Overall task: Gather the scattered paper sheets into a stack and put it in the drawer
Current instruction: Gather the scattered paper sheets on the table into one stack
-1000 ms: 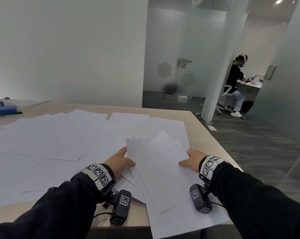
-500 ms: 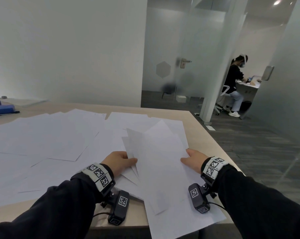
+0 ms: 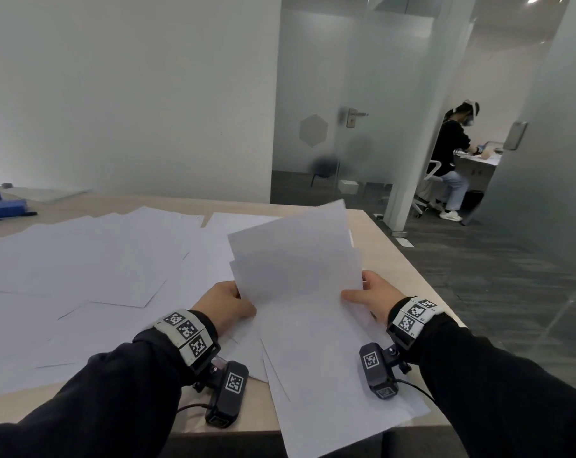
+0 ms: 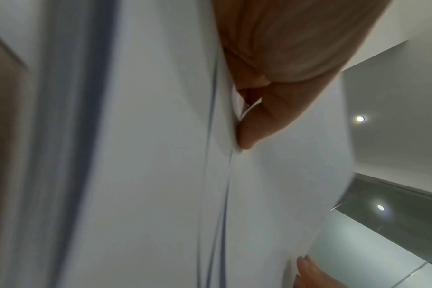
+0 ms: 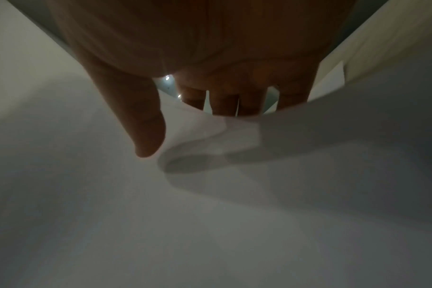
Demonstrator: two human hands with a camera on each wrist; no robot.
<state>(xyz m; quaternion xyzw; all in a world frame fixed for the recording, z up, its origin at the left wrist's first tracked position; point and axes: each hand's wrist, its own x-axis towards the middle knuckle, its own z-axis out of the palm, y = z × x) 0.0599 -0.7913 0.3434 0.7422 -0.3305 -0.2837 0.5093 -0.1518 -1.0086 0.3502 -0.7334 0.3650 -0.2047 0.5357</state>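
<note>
Since a second ago: held bundle of sheets [image 3: 300, 276] raised and swung from a slant on the desk [image 3: 389, 259] to nearly upright, far edges now fanned above the desk's far right part. Head view: left hand [image 3: 225, 307] gripping the bundle's left edge, right hand [image 3: 376, 297] gripping its right edge, thumbs on the near face, both equally near; long axis running away from the body, corners not yet aligned. More loose sheets [image 3: 91, 259] spread flat over the desk to the left of the bundle, a few under the wrists at the desk's near edge; a blue object [image 3: 4, 208] at the desk's far left corner; a seated person [image 3: 453, 160] well beyond the desk behind glass. No drawer in sight. Left wrist view: thumb [image 4: 252, 126] pressed to the paper, sheet edges slipped behind it, other fingers hidden. Right wrist view: thumb [image 5: 146, 126] on the near face, fingers [image 5: 225, 105] curled behind the curved edge, pinching it. Likely next: squaring the bundle, then reaching left for the rest, with nothing in the way.
</note>
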